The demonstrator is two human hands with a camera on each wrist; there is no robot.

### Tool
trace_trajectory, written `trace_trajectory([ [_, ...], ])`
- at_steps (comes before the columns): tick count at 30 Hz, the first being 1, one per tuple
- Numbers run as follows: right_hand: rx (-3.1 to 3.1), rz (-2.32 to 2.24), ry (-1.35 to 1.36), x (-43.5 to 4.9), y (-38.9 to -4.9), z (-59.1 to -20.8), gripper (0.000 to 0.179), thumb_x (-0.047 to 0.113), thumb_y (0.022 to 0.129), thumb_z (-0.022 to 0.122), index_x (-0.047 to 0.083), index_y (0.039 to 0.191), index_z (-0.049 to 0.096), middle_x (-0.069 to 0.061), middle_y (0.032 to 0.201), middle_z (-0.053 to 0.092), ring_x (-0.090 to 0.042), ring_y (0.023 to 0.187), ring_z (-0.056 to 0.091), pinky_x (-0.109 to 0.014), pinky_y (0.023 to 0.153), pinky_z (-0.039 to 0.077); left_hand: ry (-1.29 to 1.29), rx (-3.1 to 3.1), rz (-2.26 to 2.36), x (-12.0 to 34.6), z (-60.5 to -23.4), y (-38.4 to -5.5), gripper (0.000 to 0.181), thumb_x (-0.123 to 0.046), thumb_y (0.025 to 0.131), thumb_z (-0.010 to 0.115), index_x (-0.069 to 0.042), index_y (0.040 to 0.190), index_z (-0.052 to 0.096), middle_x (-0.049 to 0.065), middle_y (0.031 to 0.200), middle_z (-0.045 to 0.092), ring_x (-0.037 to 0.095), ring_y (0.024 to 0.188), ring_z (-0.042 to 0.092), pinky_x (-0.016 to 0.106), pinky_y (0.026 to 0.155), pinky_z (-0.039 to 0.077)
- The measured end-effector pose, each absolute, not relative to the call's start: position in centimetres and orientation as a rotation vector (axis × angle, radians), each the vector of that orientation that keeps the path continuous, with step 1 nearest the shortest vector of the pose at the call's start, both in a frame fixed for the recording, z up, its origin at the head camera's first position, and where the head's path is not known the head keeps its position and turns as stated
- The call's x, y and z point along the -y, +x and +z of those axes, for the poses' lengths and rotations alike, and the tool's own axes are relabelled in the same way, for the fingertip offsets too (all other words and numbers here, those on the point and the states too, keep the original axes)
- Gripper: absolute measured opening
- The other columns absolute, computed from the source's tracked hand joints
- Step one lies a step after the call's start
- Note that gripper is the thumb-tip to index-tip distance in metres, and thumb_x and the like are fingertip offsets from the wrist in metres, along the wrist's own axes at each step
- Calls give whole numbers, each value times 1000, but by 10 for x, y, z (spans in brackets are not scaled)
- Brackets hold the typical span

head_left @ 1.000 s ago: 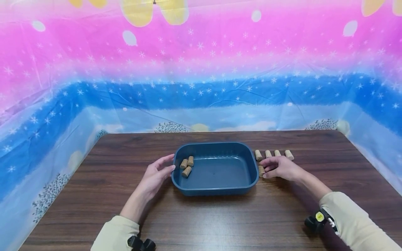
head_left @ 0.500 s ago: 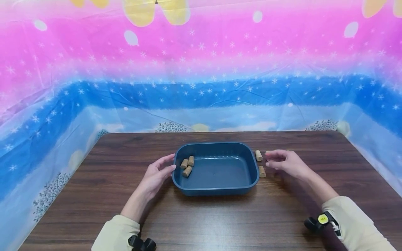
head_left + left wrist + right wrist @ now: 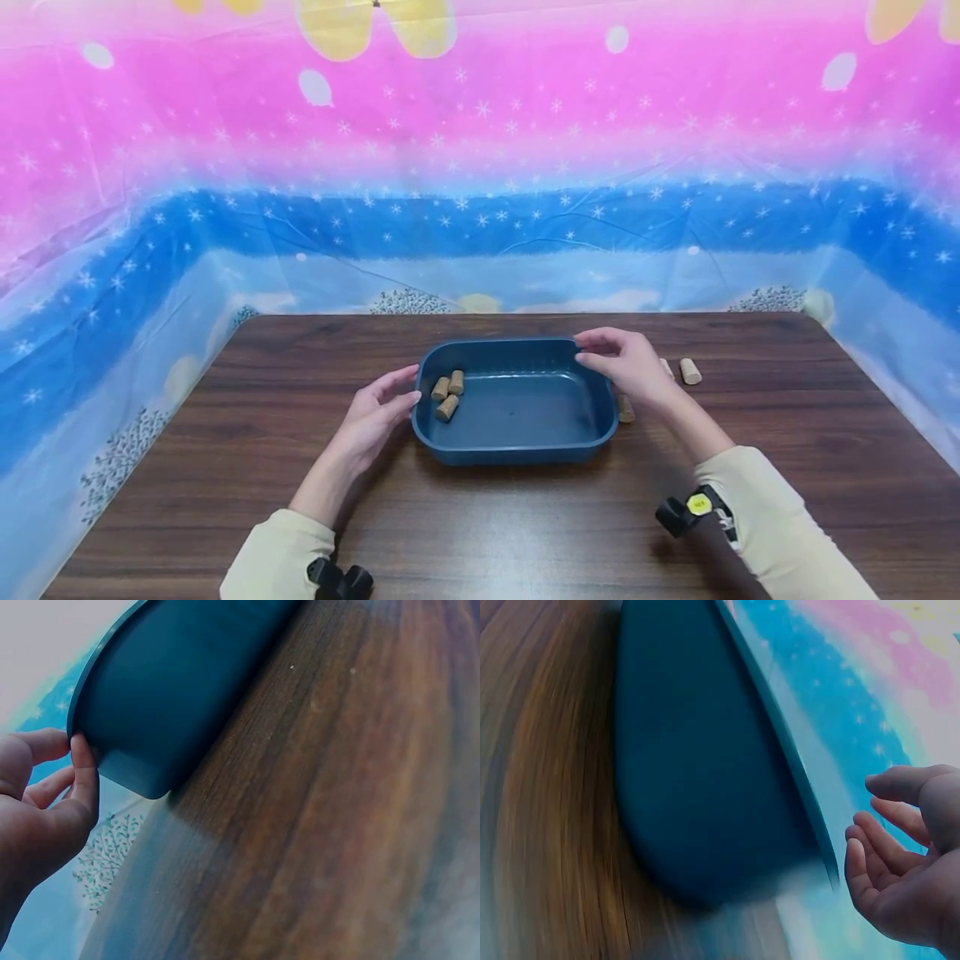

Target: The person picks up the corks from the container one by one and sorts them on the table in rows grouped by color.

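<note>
My left hand point(image 3: 371, 417) rests thumb and fingertips against the left end of the dark blue tray point(image 3: 517, 457). In the left wrist view, the left fingertips point(image 3: 84, 754) meet the tray's outer wall just under the rim. Over the tray's back right corner is my right hand point(image 3: 630, 362), thumb and fingers apart, with nothing showing between them. The right wrist view also shows the right hand point(image 3: 907, 870) with loosely bent fingers and a bare gap beside the thumb. Inside the tray, at its left end, lie three corks point(image 3: 447, 408).
Right of the tray, a cork point(image 3: 691, 372) stands on the brown wooden table point(image 3: 480, 533). Another cork point(image 3: 626, 409) near the tray's right wall is partly covered by the right hand, as is one behind the wrist. A patterned cloth point(image 3: 480, 217) hangs behind the table.
My right hand has left the corks beside the tray and moved left to above the tray's back right corner. My left hand, the tray and the three corks inside have stayed put.
</note>
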State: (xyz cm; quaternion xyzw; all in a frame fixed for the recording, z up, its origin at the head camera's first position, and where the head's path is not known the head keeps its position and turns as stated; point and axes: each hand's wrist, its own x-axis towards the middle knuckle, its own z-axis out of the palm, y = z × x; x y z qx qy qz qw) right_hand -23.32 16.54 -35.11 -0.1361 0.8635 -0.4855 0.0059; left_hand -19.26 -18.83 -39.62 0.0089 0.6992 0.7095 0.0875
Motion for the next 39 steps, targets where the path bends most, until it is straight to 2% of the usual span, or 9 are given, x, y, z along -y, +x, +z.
trace_trajectory([
  [7,-2612,-1527,-457,-123,-233,-356,34,11,93,65,-2,124,61,-20,120,62,-29,108,58,-44,89,49,45,-2073,2103,188,-397,-195,49,-9,98,56,-3,144,41,16,146,38,32,128,44,40,104,38],
  [14,-2569,-1436,-448,-78,-233,-361,33,14,91,67,0,121,64,-12,114,65,-25,105,60,-39,87,51,46,-2092,2094,190,-394,-197,49,-8,98,55,-2,145,40,16,147,38,33,128,44,40,104,38],
  [27,-2528,-1356,-404,-24,-235,-372,29,13,87,72,0,113,68,-9,105,67,-24,99,61,-35,83,52,44,-2065,2127,189,-398,-199,50,-8,99,54,-1,145,39,16,147,38,31,125,46,31,99,44],
  [33,-2512,-1283,-342,-13,-235,-374,28,16,88,72,3,113,70,-9,108,66,-23,94,59,-36,85,51,37,-2037,2144,189,-398,-198,50,-9,99,54,-1,146,38,16,147,37,28,125,45,27,97,44],
  [36,-2513,-1242,-341,-9,-235,-375,26,18,87,74,4,109,72,-5,100,68,-20,86,58,-32,78,51,37,-2004,2165,187,-397,-196,50,-7,99,53,0,146,36,17,147,36,24,122,47,25,94,45],
  [39,-2518,-1209,-395,-4,-234,-376,17,18,86,75,4,95,75,0,77,63,-16,69,52,-26,61,43,35,-1987,2183,187,-397,-195,50,-3,99,51,2,146,35,19,147,35,21,118,50,24,92,46],
])
